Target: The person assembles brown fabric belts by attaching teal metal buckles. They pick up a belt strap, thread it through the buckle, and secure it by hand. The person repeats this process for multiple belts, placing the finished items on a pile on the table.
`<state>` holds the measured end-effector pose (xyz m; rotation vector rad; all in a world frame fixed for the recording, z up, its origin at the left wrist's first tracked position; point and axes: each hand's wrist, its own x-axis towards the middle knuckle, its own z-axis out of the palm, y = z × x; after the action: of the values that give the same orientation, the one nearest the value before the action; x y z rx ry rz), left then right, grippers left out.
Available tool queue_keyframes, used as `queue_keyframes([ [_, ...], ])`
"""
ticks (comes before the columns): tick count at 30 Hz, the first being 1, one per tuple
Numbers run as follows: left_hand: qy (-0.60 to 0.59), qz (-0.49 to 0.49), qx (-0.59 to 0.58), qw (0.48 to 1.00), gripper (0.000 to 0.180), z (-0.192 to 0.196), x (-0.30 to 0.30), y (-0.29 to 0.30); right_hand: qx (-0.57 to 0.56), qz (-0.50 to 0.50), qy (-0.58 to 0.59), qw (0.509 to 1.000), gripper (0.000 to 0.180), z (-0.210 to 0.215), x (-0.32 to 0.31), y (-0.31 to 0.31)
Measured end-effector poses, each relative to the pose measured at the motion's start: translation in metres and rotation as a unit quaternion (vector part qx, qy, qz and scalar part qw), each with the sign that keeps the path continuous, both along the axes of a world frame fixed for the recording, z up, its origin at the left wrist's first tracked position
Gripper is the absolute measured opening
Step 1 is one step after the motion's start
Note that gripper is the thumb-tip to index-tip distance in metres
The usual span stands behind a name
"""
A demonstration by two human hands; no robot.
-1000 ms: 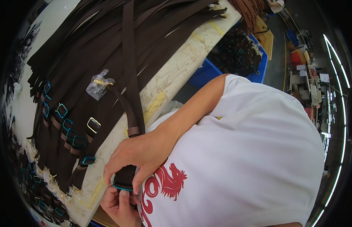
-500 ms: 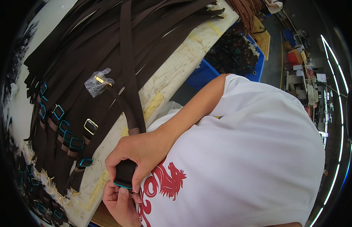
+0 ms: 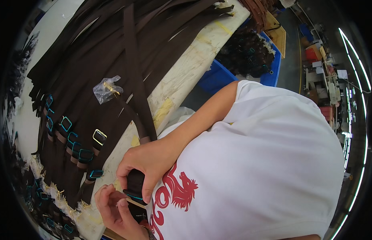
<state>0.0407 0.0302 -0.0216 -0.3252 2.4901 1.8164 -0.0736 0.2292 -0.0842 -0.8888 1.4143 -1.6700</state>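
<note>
Both hands at near edge of counter [image 3: 210, 36], by shirt [image 3: 266, 144]. R hand [image 3: 143, 163] grips dk brown strap end [image 3: 135, 181] w/ teal buckle [image 3: 134, 197], between shirt & counter edge. L hand [image 3: 112, 208] half-curled just beside buckle; can't tell if fingers pinch anything. Brown straps [image 3: 94, 72] spread on counter, 1 clear bag [image 3: 103, 94] w/ gold pc on top. Blue bin [image 3: 215, 76] past R arm.

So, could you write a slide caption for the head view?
Right hand holding dark brown strap with teal buckle; left hand nearby.
</note>
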Motion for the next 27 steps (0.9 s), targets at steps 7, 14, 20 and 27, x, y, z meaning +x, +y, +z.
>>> queue_keyframes([
  [7,0.114,-0.153,-0.035,0.981,0.028,0.012,-0.032,-0.014,-0.004,0.096,0.004,0.995,0.054,0.004,-0.006,-0.009],
  [14,0.122,-0.121,0.161,0.972,0.051,-0.005,-0.041,-0.008,0.079,0.119,0.055,0.988,0.058,0.014,-0.013,-0.011],
  [20,0.179,-0.031,0.279,0.943,0.027,-0.005,-0.027,-0.034,0.026,0.129,0.180,0.975,0.059,0.023,-0.073,-0.006],
  [27,0.175,-0.008,0.261,0.949,0.029,-0.012,-0.022,-0.040,0.044,0.200,0.314,0.927,0.039,0.039,-0.132,-0.011],
])
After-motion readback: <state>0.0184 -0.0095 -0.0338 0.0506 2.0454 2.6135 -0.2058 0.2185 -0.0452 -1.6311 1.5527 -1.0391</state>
